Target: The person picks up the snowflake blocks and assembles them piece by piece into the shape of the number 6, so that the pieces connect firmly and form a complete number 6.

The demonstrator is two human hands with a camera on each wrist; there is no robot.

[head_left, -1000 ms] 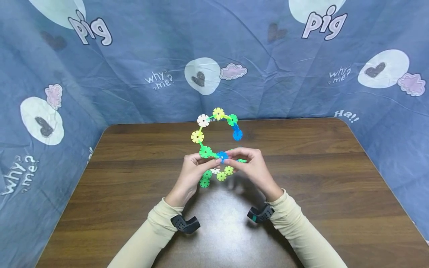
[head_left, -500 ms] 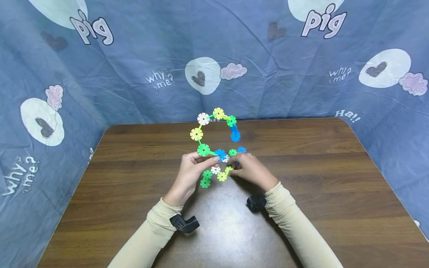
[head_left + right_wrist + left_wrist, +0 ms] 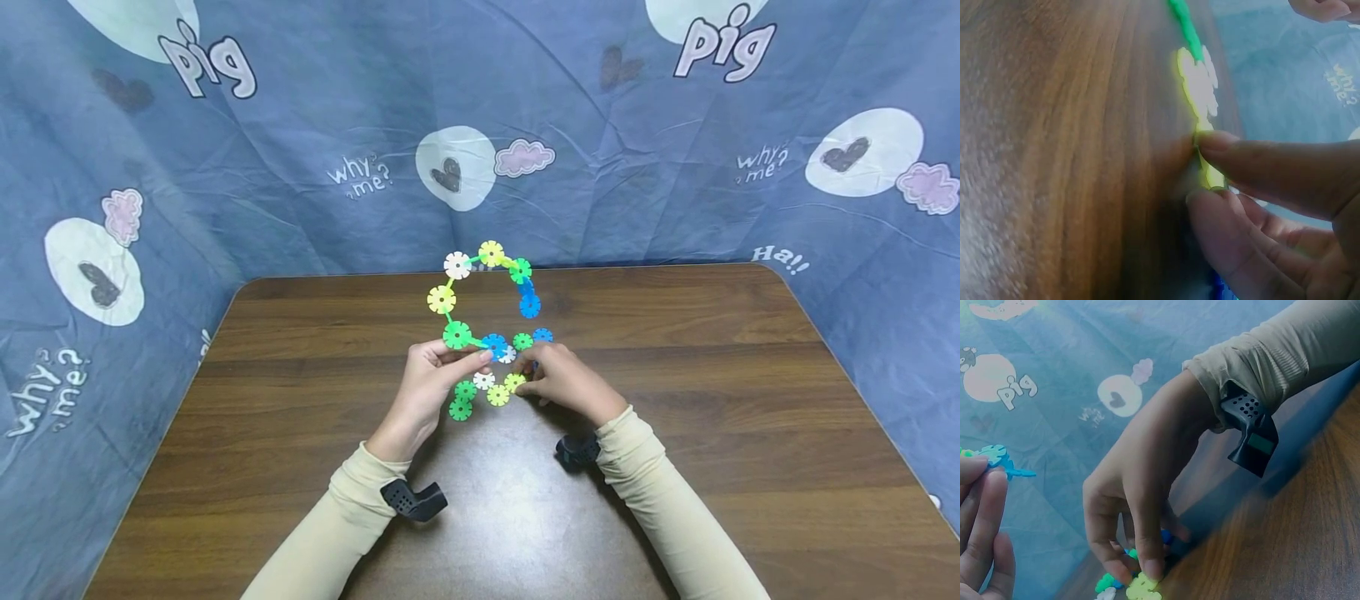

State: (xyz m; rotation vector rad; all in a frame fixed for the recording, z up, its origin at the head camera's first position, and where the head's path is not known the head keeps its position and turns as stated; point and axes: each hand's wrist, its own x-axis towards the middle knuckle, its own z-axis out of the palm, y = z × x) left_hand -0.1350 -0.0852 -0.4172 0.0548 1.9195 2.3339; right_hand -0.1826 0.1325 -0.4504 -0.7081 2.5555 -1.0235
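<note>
My left hand (image 3: 429, 387) pinches a blue notched snowflake disc (image 3: 494, 345) between thumb and fingers. From it a raised curved chain of linked green, yellow and white discs runs up and round to another blue disc (image 3: 529, 306), leaving a gap in the ring. In the left wrist view the held blue disc (image 3: 992, 454) has another blue piece slotted at an angle. My right hand (image 3: 567, 379) is low over the table, thumb and forefinger pinching the edge of a yellow disc (image 3: 1213, 176) among the loose ones. Its other fingers are curled below.
On the wooden table (image 3: 300, 400), around the right hand, lie a white disc (image 3: 483, 380), another yellow disc (image 3: 498, 395), green discs (image 3: 461, 409) and a blue disc (image 3: 543, 335). A patterned blue cloth (image 3: 300, 125) hangs behind the table.
My right hand has left the held blue disc and moved down to the yellow disc on the table. The left hand keeps the chain up, nearly still.
</note>
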